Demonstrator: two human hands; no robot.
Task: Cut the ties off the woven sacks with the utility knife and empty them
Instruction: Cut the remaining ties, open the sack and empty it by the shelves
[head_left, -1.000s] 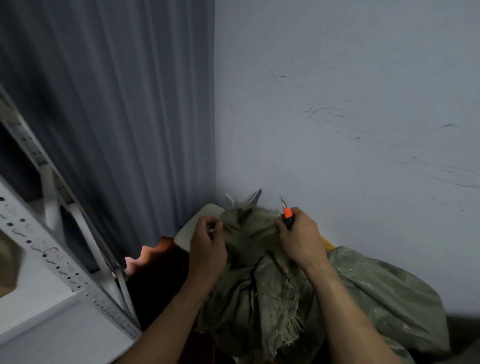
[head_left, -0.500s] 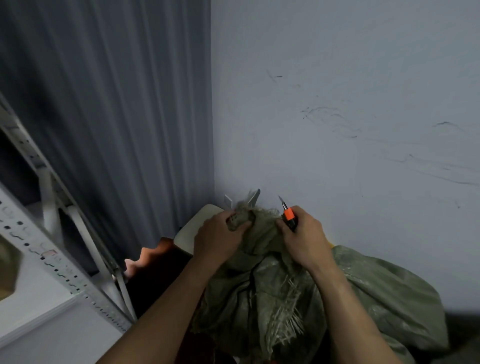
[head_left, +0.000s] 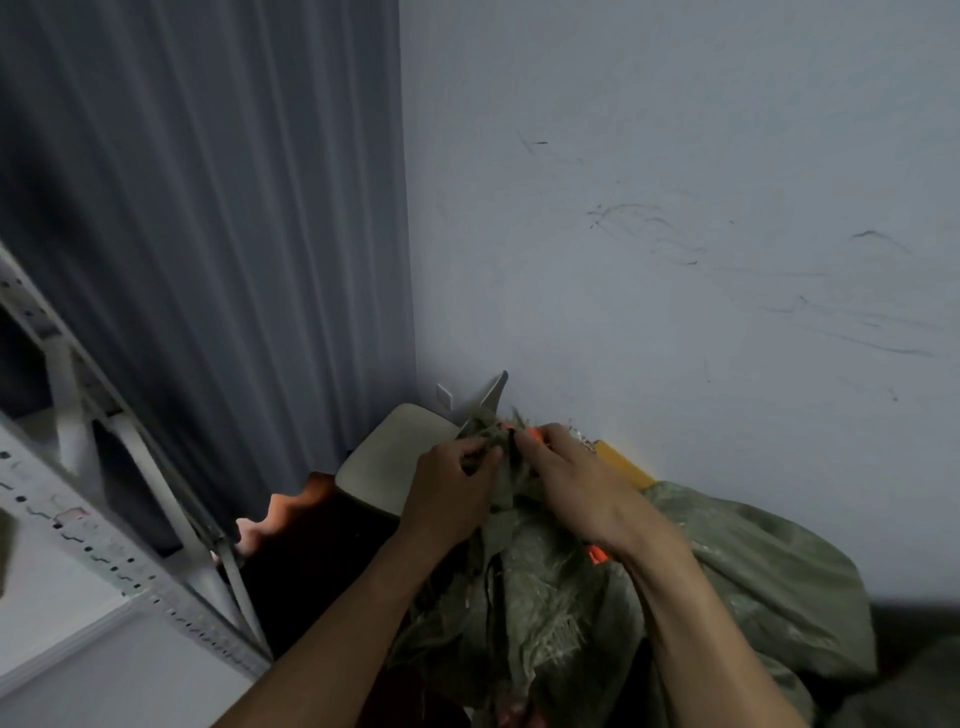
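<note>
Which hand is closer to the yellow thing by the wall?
Right. The right hand, gripping the utility knife, sits right next to the yellow thing. The left hand pinches the sack farther away.

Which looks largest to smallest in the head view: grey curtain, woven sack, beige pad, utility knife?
1. grey curtain
2. woven sack
3. beige pad
4. utility knife, ranked only by its visible orange bits, since the right hand hides most of it.
</note>
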